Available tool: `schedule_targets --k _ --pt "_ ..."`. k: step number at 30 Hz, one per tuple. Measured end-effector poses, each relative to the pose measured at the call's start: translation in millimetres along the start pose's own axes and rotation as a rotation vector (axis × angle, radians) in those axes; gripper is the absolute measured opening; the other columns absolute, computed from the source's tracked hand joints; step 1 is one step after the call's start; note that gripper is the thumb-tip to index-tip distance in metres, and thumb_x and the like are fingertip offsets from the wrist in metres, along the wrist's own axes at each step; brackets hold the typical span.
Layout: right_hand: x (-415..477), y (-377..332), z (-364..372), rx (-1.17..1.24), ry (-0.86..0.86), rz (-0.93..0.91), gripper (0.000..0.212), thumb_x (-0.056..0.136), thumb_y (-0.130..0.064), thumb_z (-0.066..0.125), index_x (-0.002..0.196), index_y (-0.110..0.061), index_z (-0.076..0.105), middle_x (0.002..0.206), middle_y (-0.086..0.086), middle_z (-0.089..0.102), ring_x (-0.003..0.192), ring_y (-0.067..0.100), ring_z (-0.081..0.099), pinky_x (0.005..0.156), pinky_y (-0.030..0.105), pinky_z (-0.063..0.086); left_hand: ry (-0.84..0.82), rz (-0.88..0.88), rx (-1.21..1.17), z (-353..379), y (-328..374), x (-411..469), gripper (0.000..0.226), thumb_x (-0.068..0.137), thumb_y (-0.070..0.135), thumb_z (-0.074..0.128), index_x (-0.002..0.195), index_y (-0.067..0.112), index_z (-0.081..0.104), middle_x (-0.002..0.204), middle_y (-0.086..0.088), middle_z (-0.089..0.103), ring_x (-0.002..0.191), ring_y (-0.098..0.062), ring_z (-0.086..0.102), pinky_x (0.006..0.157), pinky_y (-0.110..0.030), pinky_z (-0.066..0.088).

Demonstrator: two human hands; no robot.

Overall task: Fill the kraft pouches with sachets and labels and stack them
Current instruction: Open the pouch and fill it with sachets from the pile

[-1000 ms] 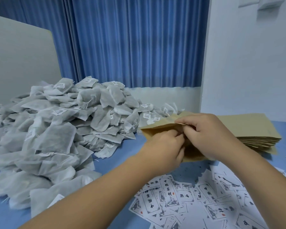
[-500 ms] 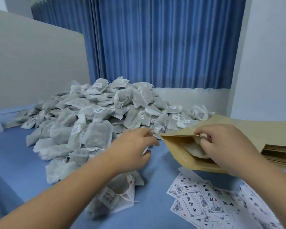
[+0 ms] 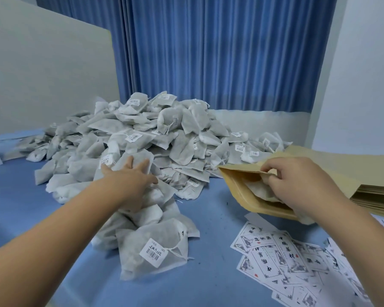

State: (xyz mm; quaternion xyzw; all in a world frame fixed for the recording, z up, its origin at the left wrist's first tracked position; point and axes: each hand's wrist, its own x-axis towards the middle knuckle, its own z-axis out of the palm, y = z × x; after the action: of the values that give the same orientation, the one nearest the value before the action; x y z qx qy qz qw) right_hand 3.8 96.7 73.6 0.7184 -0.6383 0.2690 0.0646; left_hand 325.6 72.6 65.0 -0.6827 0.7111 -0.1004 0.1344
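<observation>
A big heap of grey-white sachets (image 3: 155, 138) covers the left and middle of the blue table. My left hand (image 3: 131, 176) lies on the heap's front slope, fingers spread flat over a sachet. To the right, my right hand (image 3: 297, 180) pinches the upper lip of an open kraft pouch (image 3: 242, 191), holding its mouth open toward the heap. A sachet (image 3: 259, 189) shows inside the pouch. Printed paper labels (image 3: 282, 258) lie scattered on the table in front of the pouch.
A stack of flat kraft pouches (image 3: 377, 196) sits at the right edge behind my right hand. A few loose sachets (image 3: 153, 249) lie near the front. A grey board (image 3: 42, 80) stands at the left, blue curtain (image 3: 220, 52) behind, white wall (image 3: 364, 74) at the right.
My left hand left the pouch and reached left and forward onto the sachet heap. My right hand keeps hold of the pouch, whose mouth is now wider open. The view turned left.
</observation>
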Motion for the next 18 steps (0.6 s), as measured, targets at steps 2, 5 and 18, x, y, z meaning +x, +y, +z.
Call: schedule_targets --k 2,5,18 --pt "0.5 2.6 -1.0 0.008 -0.003 0.002 0.02 0.088 -0.026 0.053 0.098 -0.037 0.066 0.076 -0.008 0.062 0.075 0.018 0.058 0.061 0.03 0.046 0.013 -0.01 -0.049 6.3 -3.1 6.5 0.078 0.076 0.02 0.054 0.141 0.052 0.026 0.158 0.012 -0.017 0.147 -0.029 -0.014 0.105 -0.073 0.02" --pt "0.8 4.1 -1.0 0.015 -0.007 -0.002 0.021 0.087 -0.025 0.053 0.098 -0.038 0.066 0.075 -0.007 0.062 0.074 0.018 0.059 0.06 0.029 0.046 0.116 0.006 -0.077 14.8 -5.8 13.5 0.071 0.076 0.032 0.058 0.139 0.049 0.031 0.159 0.008 -0.008 0.145 -0.032 0.003 0.103 -0.058 0.037" --pt "2.0 8.1 -10.9 0.037 0.01 0.008 0.022 0.083 -0.025 0.053 0.093 -0.039 0.066 0.07 -0.008 0.059 0.073 0.016 0.056 0.053 0.027 0.036 0.688 0.41 -0.615 -5.5 27.8 7.0 0.065 0.07 0.021 0.074 0.129 0.029 0.051 0.133 0.01 0.043 0.114 -0.002 0.042 0.087 -0.021 0.038"
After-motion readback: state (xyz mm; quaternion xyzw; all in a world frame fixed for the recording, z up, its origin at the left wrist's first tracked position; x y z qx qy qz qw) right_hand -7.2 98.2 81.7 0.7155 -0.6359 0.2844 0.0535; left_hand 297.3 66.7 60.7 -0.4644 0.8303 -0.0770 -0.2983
